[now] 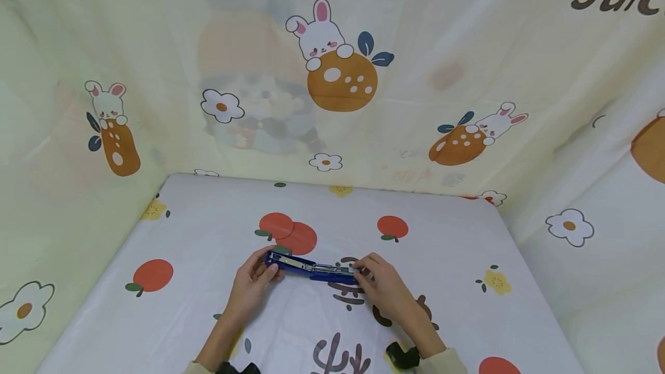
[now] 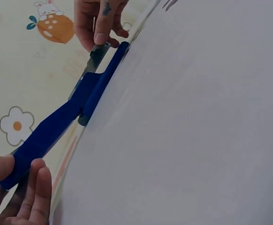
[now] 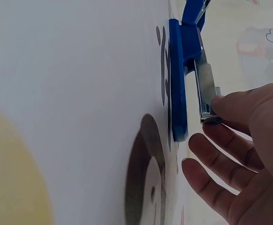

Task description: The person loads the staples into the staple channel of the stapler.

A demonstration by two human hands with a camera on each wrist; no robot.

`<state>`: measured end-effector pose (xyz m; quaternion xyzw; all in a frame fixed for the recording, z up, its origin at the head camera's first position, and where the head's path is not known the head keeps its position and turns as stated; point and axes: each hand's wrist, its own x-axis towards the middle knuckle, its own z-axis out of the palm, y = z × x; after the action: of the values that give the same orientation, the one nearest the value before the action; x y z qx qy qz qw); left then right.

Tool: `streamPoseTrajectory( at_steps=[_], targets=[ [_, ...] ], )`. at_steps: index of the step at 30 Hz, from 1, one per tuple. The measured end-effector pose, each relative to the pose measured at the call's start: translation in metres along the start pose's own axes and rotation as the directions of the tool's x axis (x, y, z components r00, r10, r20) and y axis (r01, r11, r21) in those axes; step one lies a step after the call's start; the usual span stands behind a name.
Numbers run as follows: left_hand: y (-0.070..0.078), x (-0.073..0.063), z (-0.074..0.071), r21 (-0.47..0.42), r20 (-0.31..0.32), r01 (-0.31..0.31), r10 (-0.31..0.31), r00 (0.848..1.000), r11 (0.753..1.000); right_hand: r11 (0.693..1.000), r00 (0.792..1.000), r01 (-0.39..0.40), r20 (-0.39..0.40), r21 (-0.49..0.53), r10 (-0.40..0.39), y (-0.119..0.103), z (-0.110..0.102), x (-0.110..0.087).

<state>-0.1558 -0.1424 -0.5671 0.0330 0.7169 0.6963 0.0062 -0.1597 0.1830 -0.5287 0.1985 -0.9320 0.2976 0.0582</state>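
A blue stapler [image 1: 297,264] is folded wide open over the table, its top cover swung back to the left. My left hand [image 1: 248,286] grips the end of that cover between thumb and fingers. At the other end, my right hand [image 1: 387,288] pinches the tip of the metal magazine [image 3: 205,84] with the thumb and a finger. The magazine stands a little above the blue base [image 3: 176,84], which lies along the tabletop. By the right thumb, a small ridged metal piece [image 3: 218,91] shows, perhaps staples; the thumb hides part of it.
A white cloth printed with fruit and flowers covers the table [image 1: 441,258]. Cream printed curtains [image 1: 405,131] hang behind it and at both sides. Black straps or devices [image 1: 402,355] sit at both wrists.
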Motion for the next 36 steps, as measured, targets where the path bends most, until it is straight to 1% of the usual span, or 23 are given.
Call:
streamPoseTrajectory(
  at_steps=[6,9,17,30,36],
  targets=[
    [0.0017,-0.0007,0.0012,-0.008,0.013,-0.006,0.006,1.000,1.000,1.000,1.000,-0.027,0.012,-0.002,0.027,0.0017,0.0005,-0.0010],
    [0.0011,-0.0002,0.0015,-0.003,0.008,-0.007,0.007,1.000,1.000,1.000,1.000,-0.029,0.011,0.003,0.029,0.0016,0.0001,-0.0013],
    [0.0010,-0.0007,0.0014,0.005,0.007,-0.035,0.035,0.999,0.999,1.000,1.000,-0.031,-0.001,0.003,0.031,0.0023,0.0007,-0.0020],
    [0.0015,-0.0002,0.0010,0.009,-0.002,0.000,0.000,1.000,1.000,0.999,0.999,-0.037,0.011,0.040,0.036,0.0048,0.0018,-0.0009],
    [0.0019,-0.0003,0.0010,0.013,-0.005,0.012,-0.012,1.000,1.000,0.997,0.997,-0.068,0.030,0.048,0.067,0.0059,0.0022,-0.0016]
  ],
)
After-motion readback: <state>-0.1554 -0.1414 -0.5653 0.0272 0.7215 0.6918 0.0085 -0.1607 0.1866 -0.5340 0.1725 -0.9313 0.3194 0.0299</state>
